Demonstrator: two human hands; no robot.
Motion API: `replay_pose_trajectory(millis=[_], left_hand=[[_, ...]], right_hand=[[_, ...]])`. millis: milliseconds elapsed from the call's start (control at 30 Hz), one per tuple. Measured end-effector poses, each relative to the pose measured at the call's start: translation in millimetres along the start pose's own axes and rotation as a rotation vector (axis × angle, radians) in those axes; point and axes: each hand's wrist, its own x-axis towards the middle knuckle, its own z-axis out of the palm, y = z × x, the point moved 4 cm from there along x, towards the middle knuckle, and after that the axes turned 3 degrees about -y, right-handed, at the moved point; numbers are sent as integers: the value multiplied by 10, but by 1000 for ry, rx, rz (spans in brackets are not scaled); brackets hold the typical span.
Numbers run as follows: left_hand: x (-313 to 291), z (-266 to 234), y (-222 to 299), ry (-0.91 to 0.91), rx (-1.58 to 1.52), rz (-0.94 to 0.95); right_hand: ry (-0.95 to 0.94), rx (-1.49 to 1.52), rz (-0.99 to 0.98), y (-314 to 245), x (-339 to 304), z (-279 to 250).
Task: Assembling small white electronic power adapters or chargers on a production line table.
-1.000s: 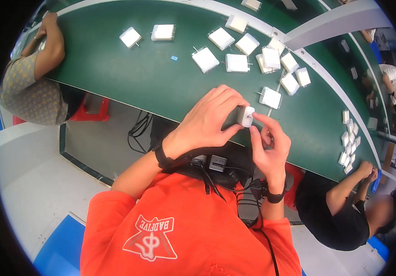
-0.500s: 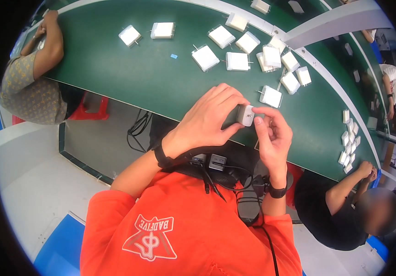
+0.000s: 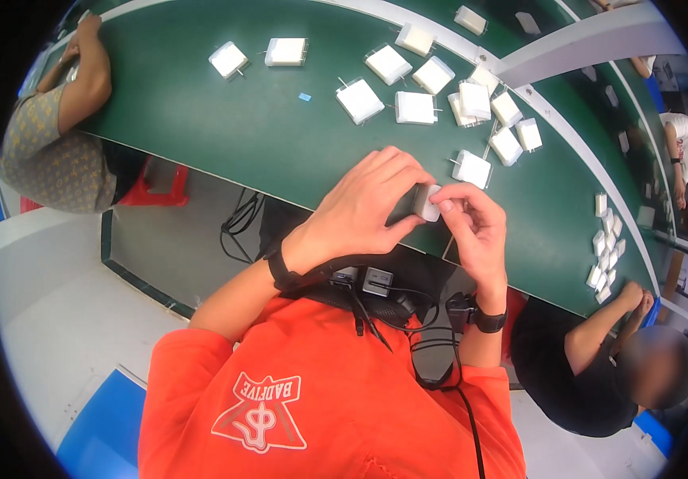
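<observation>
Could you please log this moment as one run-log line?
left hand: grips white adapter | right hand: fingertips on adapter | green table: more adapters

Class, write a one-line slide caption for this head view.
Both hands, left hand and right hand, hold a white block above the green table.

A small white block of smooth, slightly glossy plastic (image 3: 428,202) is seen against a matt dark-green table surface (image 3: 280,144), on which similar white glossy plastic blocks (image 3: 416,107) are scattered, while soft orange cloth with a white print (image 3: 312,399) is worn below.
</observation>
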Motion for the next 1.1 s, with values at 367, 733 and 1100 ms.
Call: replay_pose_trajectory(millis=[367, 733, 1100], left_hand=[[-4, -1, 7, -4, 11, -8], [1, 1, 7, -8, 11, -12], [-25, -2, -3, 2, 14, -7]], right_hand=[[-32, 168, -5, 100, -10, 25], [-2, 147, 30, 65, -27, 49], [-9, -131, -70, -71, 77, -20]])
